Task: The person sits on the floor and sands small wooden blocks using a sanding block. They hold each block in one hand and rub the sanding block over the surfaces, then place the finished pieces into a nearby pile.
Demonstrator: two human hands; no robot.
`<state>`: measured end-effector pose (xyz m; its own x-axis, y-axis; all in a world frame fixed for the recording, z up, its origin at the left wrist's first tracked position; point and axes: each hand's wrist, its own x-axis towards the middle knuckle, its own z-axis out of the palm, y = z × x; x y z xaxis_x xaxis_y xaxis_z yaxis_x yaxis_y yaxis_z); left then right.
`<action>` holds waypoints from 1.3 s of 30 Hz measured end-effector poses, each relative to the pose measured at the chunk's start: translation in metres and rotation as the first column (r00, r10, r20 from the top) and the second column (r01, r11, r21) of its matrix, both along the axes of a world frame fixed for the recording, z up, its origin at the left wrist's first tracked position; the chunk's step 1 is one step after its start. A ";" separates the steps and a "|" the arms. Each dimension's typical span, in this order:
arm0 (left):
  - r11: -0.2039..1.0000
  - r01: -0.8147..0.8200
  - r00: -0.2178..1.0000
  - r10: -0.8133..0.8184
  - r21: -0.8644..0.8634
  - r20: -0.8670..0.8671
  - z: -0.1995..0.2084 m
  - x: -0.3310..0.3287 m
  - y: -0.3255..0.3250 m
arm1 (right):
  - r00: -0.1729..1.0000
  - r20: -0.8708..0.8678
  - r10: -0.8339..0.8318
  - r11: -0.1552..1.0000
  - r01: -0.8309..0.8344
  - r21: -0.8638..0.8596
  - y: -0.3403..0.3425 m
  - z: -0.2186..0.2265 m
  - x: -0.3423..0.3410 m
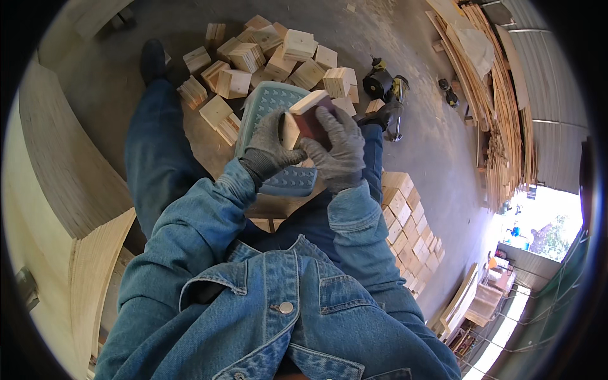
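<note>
Both my hands wear grey work gloves and meet above a blue-green plastic stool (256,104). My left hand (269,144) is closed on the left side of a pale wooden block (289,134), its thumb toward me. My right hand (337,151) presses a dark reddish-brown piece (311,124), which looks like sandpaper, against the block's right face. Its fingers are bent over that piece. The block is tilted, with a pale edge showing at the top. My palms and part of the block are hidden.
Loose wooden blocks (278,60) lie heaped on the floor beyond the stool. Power tools (380,83) stand right of them, near my right foot. Stacked blocks (408,231) are beside my right leg. Plywood panels (60,152) rise at the left; long boards (506,101) lie far right.
</note>
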<state>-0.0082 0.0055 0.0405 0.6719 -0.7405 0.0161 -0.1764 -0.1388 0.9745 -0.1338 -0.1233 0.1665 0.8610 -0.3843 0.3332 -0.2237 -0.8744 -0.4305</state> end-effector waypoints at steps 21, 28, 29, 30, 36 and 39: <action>0.983 0.050 0.993 -0.068 -0.177 -0.101 0.003 -0.013 0.005 | 0.980 -0.151 0.130 0.963 -0.088 0.256 -0.025 0.005 -0.007; 0.991 0.130 0.969 -0.132 0.024 0.208 0.027 -0.020 0.006 | 0.852 -0.518 -0.076 0.991 0.124 0.058 -0.067 0.003 -0.055; 0.990 0.140 0.962 -0.141 0.019 0.236 0.027 -0.021 0.006 | 0.882 -0.466 -0.074 0.978 0.155 0.138 -0.069 0.001 -0.061; 0.991 0.131 0.975 -0.129 -0.003 0.182 0.024 -0.020 0.007 | 0.909 -0.410 -0.071 0.958 0.178 0.227 -0.065 0.006 -0.061; 0.992 0.097 0.991 -0.089 -0.085 0.097 0.009 -0.018 0.010 | 0.986 -0.143 0.090 0.902 -0.020 0.430 -0.031 0.019 -0.030; 0.978 0.101 0.995 -0.101 -0.182 0.011 -0.006 -0.018 0.009 | 0.973 -0.203 0.106 0.924 -0.021 0.383 -0.021 0.015 -0.024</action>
